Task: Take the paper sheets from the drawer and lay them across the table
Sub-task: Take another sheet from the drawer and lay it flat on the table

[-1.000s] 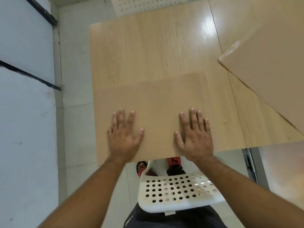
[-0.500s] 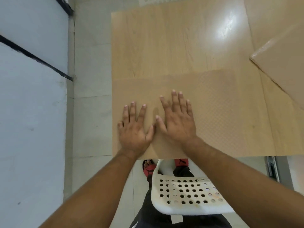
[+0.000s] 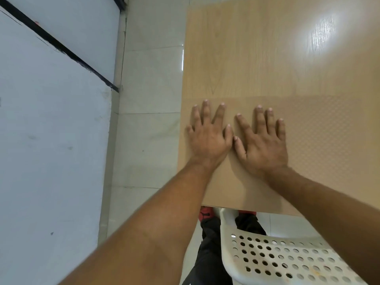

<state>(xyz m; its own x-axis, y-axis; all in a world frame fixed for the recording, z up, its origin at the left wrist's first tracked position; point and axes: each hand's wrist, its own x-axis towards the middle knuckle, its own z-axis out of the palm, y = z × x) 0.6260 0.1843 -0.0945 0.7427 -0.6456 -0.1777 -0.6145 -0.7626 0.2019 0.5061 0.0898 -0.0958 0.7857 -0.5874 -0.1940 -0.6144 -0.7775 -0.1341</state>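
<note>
A tan paper sheet (image 3: 320, 140) with a fine embossed pattern lies flat on the near part of the light wooden table (image 3: 257, 54), its left and near edges along the table's edges. My left hand (image 3: 207, 138) rests palm down on the sheet's left end, fingers spread. My right hand (image 3: 261, 145) lies flat right beside it, thumbs almost touching. Neither hand grips anything. The drawer is out of view.
A white perforated plastic chair (image 3: 283, 260) stands under the table's near edge, with dark trousers and red footwear (image 3: 205, 214) below. Pale floor tiles (image 3: 148, 120) run left of the table. A light wall panel with a black strip (image 3: 61, 46) fills the left side.
Both hands slid left along the sheet; my right hand came in from the sheet's middle to sit beside my left. The view swung left, so the second sheet at right is out of frame.
</note>
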